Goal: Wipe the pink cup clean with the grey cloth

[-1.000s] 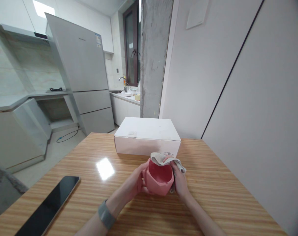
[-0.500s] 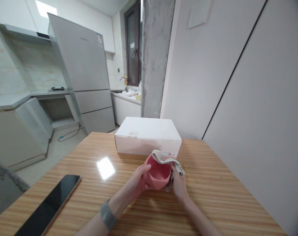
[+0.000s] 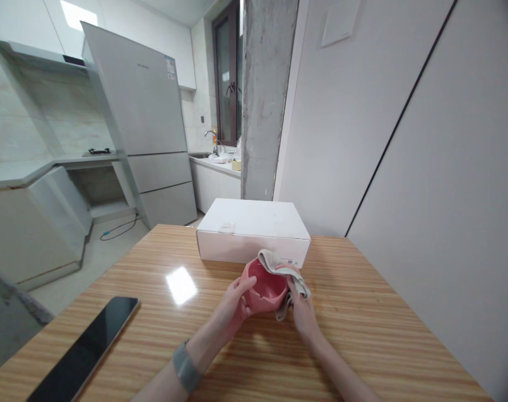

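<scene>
A pink faceted cup is held just above the wooden table, tilted so its mouth faces me. My left hand grips its left side. My right hand presses a beige cloth over the cup's right rim and down its outer wall. A grey band sits on my left wrist.
A closed white box lies on the table just behind the cup. A dark tablet lies flat near the table's left front edge. A white wall runs along the right. Beyond the table stand a concrete pillar and a fridge.
The cup has moved slightly away from me and to the left. Its mouth has tipped more. The cloth has slid along the rim with my right hand.
</scene>
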Tool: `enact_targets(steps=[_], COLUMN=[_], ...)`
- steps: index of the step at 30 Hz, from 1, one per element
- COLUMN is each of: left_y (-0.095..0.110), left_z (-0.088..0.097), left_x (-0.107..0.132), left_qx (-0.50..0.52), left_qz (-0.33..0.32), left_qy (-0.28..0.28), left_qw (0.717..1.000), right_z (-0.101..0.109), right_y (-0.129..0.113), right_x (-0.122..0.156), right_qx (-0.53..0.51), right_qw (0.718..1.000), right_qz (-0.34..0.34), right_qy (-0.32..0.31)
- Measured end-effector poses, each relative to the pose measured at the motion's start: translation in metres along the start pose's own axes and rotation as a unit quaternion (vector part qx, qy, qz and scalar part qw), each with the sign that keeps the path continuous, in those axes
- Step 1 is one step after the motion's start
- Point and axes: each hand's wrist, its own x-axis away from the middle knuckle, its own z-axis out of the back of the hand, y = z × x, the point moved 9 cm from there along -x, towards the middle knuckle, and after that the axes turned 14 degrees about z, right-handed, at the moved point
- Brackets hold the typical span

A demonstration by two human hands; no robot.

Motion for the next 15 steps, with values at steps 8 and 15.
enact_targets(steps=[8,15], left_y=[-0.021,-0.014], left_z=[0.008,0.010], left_x=[-0.006,-0.008], left_qx=[-0.108,-0.036], left_qz=[0.092,0.054], left_qy=[0.015,0.014], left_qw=[0.990,0.998], right_z=[0.015,0.005], right_y=[0.009,0.006], right_x=[-0.005,-0.003], right_qx=[0.014,0.005], right_qw=[0.999,1.000], right_qz=[-0.019,0.003], right_qy=[0.034,0.006])
